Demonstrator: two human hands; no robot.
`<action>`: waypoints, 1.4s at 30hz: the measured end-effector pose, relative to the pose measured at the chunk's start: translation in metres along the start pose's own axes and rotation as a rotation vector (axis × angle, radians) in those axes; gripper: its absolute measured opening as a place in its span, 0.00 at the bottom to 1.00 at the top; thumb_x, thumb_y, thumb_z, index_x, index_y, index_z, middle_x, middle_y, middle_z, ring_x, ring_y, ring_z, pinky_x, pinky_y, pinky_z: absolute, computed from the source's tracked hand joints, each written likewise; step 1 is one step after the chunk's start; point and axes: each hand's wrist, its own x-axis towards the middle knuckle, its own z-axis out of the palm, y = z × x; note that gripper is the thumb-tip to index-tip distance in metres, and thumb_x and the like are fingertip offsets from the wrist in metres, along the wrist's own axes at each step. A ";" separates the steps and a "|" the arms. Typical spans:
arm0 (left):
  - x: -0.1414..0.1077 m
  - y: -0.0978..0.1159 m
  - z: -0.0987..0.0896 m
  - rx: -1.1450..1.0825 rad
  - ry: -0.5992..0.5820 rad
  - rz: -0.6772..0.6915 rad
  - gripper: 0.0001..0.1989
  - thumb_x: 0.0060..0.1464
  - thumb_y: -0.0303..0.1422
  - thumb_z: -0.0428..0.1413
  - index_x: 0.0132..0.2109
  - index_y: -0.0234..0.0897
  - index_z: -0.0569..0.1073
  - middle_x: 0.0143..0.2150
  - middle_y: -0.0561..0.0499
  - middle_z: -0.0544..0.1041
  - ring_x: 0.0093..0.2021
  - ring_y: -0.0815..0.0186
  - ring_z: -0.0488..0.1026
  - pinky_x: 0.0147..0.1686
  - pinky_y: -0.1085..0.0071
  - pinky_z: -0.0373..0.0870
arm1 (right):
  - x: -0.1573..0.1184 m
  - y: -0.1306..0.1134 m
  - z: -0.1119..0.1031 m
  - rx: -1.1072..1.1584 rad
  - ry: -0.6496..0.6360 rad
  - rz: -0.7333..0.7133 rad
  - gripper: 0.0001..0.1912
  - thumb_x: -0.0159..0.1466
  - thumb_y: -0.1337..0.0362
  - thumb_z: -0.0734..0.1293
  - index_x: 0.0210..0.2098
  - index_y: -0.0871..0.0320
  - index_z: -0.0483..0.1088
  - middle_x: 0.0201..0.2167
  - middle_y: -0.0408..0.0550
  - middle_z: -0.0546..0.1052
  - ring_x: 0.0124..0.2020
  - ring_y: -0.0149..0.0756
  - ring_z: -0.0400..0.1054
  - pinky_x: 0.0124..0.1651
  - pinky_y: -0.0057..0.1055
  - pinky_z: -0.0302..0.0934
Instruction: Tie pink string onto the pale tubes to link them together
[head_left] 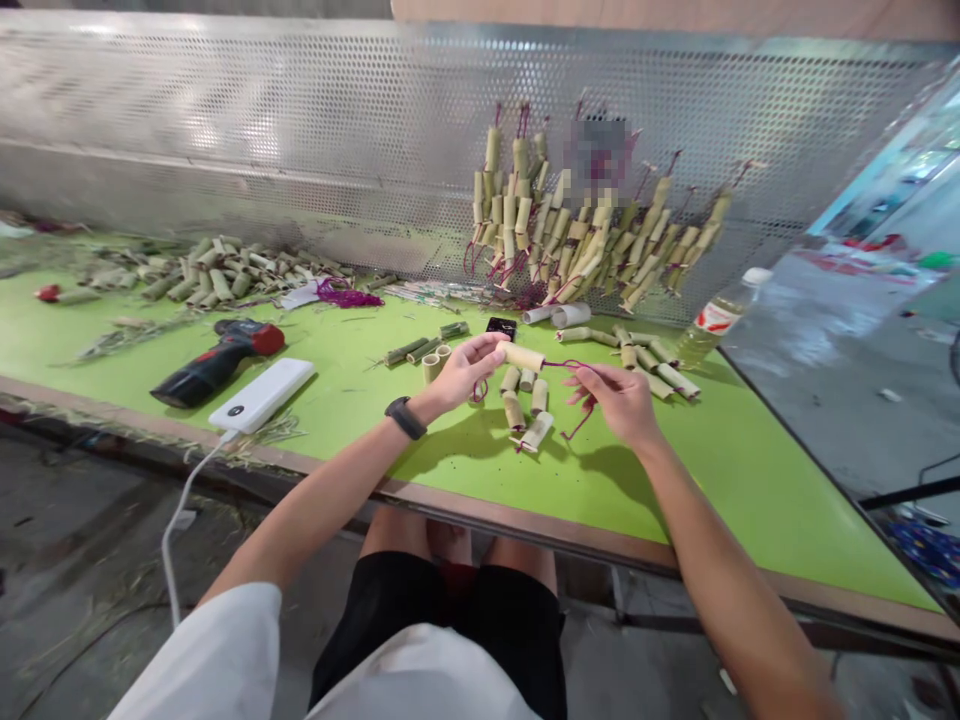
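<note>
One perforated metal panel (300, 110) is seen at twelve o'clock, behind a lime-green tabletop (465, 480). Against the panel, at one o'clock from the hands, strung bamboo segments (592, 250) are bunched. At ten o'clock, cut bamboo pieces (217, 280) are heaped. At nine o'clock, a cordless drill (217, 365) is laid down beside a white power bank (264, 394), into which a white cable is plugged. At three o'clock, a capped plastic bottle (721, 320) is stood near the table's edge. By the left hand (469, 372), a bamboo tube (523, 357) is clamped between thumb and fingers above the tabletop, over short loose segments (529, 405) at six o'clock. The purple cord (556, 364) at the tube's right end is pinched in the right hand's (607, 392) fingers.
</note>
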 end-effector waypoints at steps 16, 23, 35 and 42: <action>0.002 0.003 0.003 0.047 0.174 -0.079 0.17 0.60 0.39 0.66 0.52 0.37 0.76 0.34 0.54 0.74 0.28 0.76 0.65 0.27 0.78 0.63 | 0.025 0.030 -0.031 -0.053 0.147 0.088 0.32 0.63 0.30 0.65 0.36 0.54 0.76 0.18 0.43 0.73 0.14 0.29 0.56 0.16 0.28 0.47; -0.001 0.003 0.004 0.294 0.100 -0.100 0.15 0.63 0.38 0.63 0.52 0.34 0.76 0.44 0.47 0.79 0.34 0.71 0.71 0.31 0.75 0.67 | 0.030 0.047 -0.063 -0.546 -0.082 0.226 0.29 0.65 0.37 0.66 0.32 0.59 0.80 0.21 0.46 0.76 0.20 0.31 0.61 0.24 0.30 0.54; -0.001 -0.010 0.003 0.685 0.039 -0.164 0.10 0.60 0.35 0.63 0.44 0.35 0.74 0.40 0.48 0.77 0.38 0.64 0.72 0.40 0.68 0.70 | 0.031 0.064 -0.085 -1.117 0.103 0.257 0.16 0.62 0.71 0.68 0.47 0.63 0.82 0.50 0.68 0.80 0.52 0.54 0.76 0.58 0.43 0.66; -0.004 -0.010 0.001 0.764 -0.041 -0.103 0.13 0.60 0.38 0.63 0.48 0.36 0.75 0.42 0.47 0.78 0.36 0.64 0.72 0.37 0.68 0.70 | 0.028 0.058 -0.058 -0.705 -0.168 0.006 0.18 0.70 0.54 0.67 0.55 0.52 0.80 0.66 0.55 0.74 0.67 0.51 0.66 0.68 0.53 0.61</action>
